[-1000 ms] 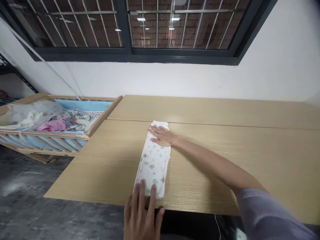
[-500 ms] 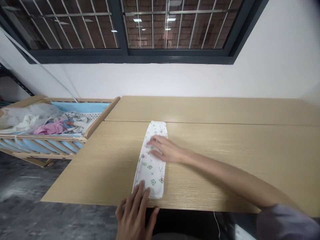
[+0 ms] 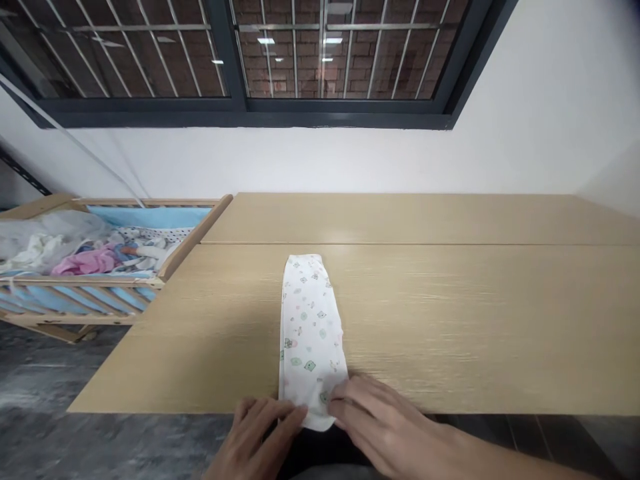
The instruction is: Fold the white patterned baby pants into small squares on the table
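A long, narrow folded piece of white cloth with small green and pink prints (image 3: 307,330) lies lengthwise on the light wooden table (image 3: 450,313), its near end hanging slightly over the front edge. My left hand (image 3: 255,437) sits at the near left corner of the cloth, fingertips pinching its edge. My right hand (image 3: 375,420) holds the near right corner, fingers curled on the fabric. Both hands are at the table's front edge.
A wooden crib (image 3: 100,260) with blue lining and a pile of mixed clothes stands to the left, touching the table's left side. A white wall and a dark-framed barred window (image 3: 240,60) lie behind. Dark grey floor shows below left.
My right hand slid from the cloth's far end down its length to the near end. My left hand shifted from lying flat on the near end to gripping its corner.
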Demonstrator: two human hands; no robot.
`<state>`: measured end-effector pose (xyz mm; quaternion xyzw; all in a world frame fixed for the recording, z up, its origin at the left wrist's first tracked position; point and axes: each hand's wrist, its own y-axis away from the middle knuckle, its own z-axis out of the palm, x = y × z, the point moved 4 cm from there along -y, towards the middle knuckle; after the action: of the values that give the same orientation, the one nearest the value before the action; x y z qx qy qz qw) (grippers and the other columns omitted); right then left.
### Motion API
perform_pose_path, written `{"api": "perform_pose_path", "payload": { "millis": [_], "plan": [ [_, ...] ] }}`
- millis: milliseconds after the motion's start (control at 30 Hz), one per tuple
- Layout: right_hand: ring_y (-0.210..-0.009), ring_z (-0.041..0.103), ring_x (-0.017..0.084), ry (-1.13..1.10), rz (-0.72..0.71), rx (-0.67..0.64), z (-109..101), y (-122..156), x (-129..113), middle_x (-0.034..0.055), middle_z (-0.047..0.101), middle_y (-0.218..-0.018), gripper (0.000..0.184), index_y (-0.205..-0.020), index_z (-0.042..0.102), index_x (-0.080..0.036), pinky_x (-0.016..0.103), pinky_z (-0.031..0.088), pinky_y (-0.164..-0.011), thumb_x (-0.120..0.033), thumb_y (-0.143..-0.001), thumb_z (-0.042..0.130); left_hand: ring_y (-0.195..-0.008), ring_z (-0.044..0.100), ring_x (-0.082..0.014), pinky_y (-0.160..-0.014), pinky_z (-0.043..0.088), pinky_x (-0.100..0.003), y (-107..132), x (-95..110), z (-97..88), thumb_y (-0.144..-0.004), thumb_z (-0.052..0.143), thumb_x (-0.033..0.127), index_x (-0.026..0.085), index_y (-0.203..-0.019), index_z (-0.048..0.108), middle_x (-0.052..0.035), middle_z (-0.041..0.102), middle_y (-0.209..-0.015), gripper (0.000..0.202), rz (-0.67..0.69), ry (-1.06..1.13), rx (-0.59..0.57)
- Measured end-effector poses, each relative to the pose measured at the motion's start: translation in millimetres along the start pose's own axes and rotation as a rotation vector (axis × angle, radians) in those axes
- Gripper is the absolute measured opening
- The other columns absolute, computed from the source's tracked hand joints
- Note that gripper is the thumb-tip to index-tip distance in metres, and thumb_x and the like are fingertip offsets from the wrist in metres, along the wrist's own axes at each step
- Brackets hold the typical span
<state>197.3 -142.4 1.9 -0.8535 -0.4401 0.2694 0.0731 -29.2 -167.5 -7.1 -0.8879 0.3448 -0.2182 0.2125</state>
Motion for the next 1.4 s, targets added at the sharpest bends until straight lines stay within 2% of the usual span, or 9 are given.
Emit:
{"api": "perform_pose_path", "payload": {
  "millis": [167,300,467,667,800,1000,1067,1200,1400],
  "plan": [
    [-0.104,0.066,0.021,-0.274,0.229,-0.011,-48,-38,19,0.0068,0.065,-0.115,0.029,-0.128,0.063,-0.033,0.035,0.06,-0.089,-0.028,-0.102,0.049,-0.088,0.069,-0.0149,-0.086,0.051,-0.028,-58,-25,-23.5,-0.096,0.059,0.016,0.028,-0.118,0.065,-0.0003,0.075,-0.098,0.026,-0.069,0.07,0.128],
    [-0.092,0.065,0.021,-0.246,0.281,0.128,-62,-87,74,0.0076,0.065,-0.106,0.031,-0.124,0.068,-0.027,0.035,0.056,-0.076,-0.038,-0.102,0.049,-0.094,0.067,-0.0178,-0.087,0.05,-0.029,-131,-67,-24.1,-0.097,0.059,0.033,0.023,-0.1,0.068,-0.0025,0.073,-0.099,0.015,-0.228,0.11,0.099],
    [-0.083,0.062,0.018,-0.184,0.345,0.185,-45,-152,162,0.0046,0.07,-0.091,0.024,-0.102,0.076,-0.018,0.029,0.047,-0.077,-0.029,-0.096,0.055,-0.102,0.063,-0.0198,-0.09,0.047,-0.029,-198,-128,11.2,-0.098,0.05,0.028,0.018,-0.103,0.066,-0.0068,0.071,-0.111,0.02,-0.398,0.049,-0.078],
    [-0.075,0.058,0.015,-0.185,0.549,0.224,-7,-188,232,0.0041,0.07,-0.085,0.016,-0.096,0.072,-0.014,0.025,0.043,-0.069,-0.017,-0.085,0.062,-0.099,0.066,-0.0244,-0.084,0.046,-0.032,-231,-177,59.8,-0.091,0.058,0.017,0.016,-0.099,0.067,-0.0119,0.073,-0.104,0.012,-0.533,-0.108,-0.206],
    [-0.073,0.06,0.016,-0.201,0.534,0.198,4,-191,248,0.0039,0.07,-0.08,0.014,-0.086,0.073,-0.014,0.025,0.044,-0.068,-0.02,-0.085,0.06,-0.116,0.059,-0.0305,-0.094,0.043,-0.038,-218,-156,61.1,-0.096,0.053,0.021,0.013,-0.118,0.062,-0.0183,0.066,-0.121,0.025,-0.524,-0.23,-0.194],
    [-0.074,0.063,0.016,-0.26,0.479,0.115,10,-184,264,0.0045,0.074,-0.088,0.018,-0.098,0.074,-0.016,0.025,0.046,-0.068,-0.025,-0.086,0.063,-0.109,0.061,-0.0365,-0.095,0.045,-0.051,-147,-63,58.0,-0.101,0.042,0.042,0.012,-0.12,0.062,-0.0197,0.068,-0.115,0.041,-0.339,-0.358,-0.293],
    [-0.074,0.063,0.016,-0.273,0.468,0.091,12,-180,267,0.0048,0.074,-0.09,0.019,-0.099,0.074,-0.015,0.025,0.047,-0.068,-0.023,-0.087,0.062,-0.117,0.059,-0.0391,-0.098,0.045,-0.055,-125,-44,63.9,-0.101,0.042,0.046,0.01,-0.123,0.061,-0.0221,0.066,-0.123,0.047,-0.287,-0.384,-0.311],
    [-0.077,0.065,0.016,-0.28,0.458,0.088,6,-169,274,0.0056,0.075,-0.093,0.018,-0.098,0.074,-0.015,0.025,0.049,-0.071,-0.02,-0.086,0.061,-0.135,0.049,-0.0417,-0.104,0.045,-0.055,-99,-37,84.9,-0.099,0.047,0.048,0.007,-0.139,0.051,-0.0259,0.053,-0.145,0.058,-0.284,-0.365,-0.323],
    [-0.079,0.068,0.019,-0.201,0.488,0.108,-19,-134,281,0.0093,0.076,-0.095,0.017,-0.099,0.073,-0.013,0.029,0.053,-0.073,-0.017,-0.088,0.06,-0.142,0.043,-0.0386,-0.105,0.046,-0.052,-88,-21,114.2,-0.098,0.048,0.049,0.012,-0.148,0.044,-0.0204,0.043,-0.156,0.062,-0.211,-0.309,-0.239]
  ]
}}
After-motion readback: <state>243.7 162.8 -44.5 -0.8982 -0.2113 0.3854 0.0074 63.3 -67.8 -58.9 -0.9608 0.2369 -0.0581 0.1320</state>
